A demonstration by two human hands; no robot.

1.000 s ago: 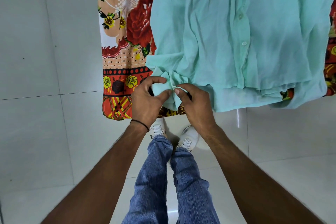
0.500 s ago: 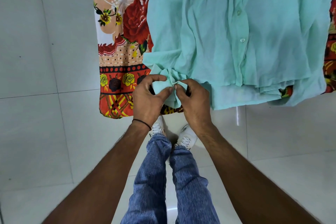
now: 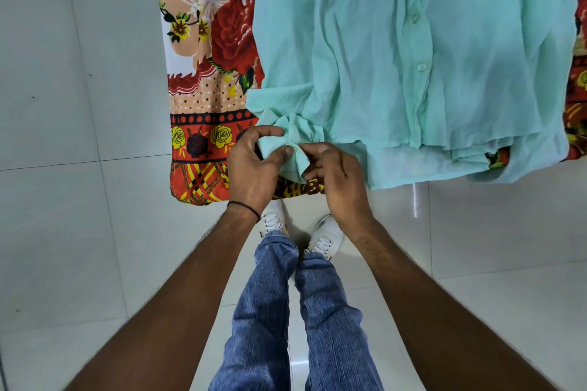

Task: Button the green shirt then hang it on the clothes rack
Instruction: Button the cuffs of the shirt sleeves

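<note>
The pale green shirt (image 3: pixel 365 51) lies spread on a flowered cloth, its front placket (image 3: pixel 419 73) closed with small buttons running up the middle. Its sleeve cuff (image 3: pixel 297 149) bunches at the near left edge. My left hand (image 3: pixel 254 168) pinches the cuff's left side between thumb and curled fingers. Just to the right, my right hand (image 3: pixel 336 178) pinches the other side of the cuff, thumb tip meeting my left thumb at a small button. The clothes rack is out of view.
The red, orange and yellow flowered cloth (image 3: pixel 206 73) hangs over the near edge of the surface under the shirt. White floor tiles (image 3: pixel 79 105) lie all around. My jeans and white shoes (image 3: pixel 327 235) stand below the hands.
Both hands have stayed on the cuff. The thumbs have closed together at the cuff's button and the fabric between them has bunched up more.
</note>
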